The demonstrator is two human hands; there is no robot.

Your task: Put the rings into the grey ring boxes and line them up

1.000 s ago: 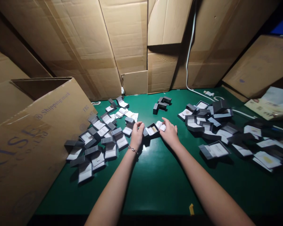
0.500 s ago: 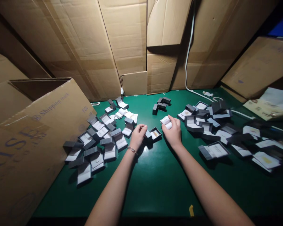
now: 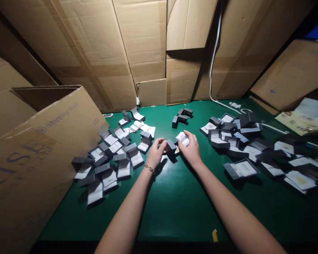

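My left hand, a bracelet on its wrist, is closed round one side of a small dark grey box held just above the green table. My right hand grips the box's other side. A small white insert shows at the right hand's fingertips. The box looks closed or nearly closed. Whether the right fingers pinch the insert or only the box I cannot tell.
Several open grey boxes with white insides lie heaped at the left and at the right. A few closed dark boxes sit behind. A large cardboard carton stands at left. Cardboard sheets line the back; a white cable hangs there.
The box lay open on the table between my hands. My right hand lifted the white insert away, then came back, and now both hands hold the box raised and folded shut.
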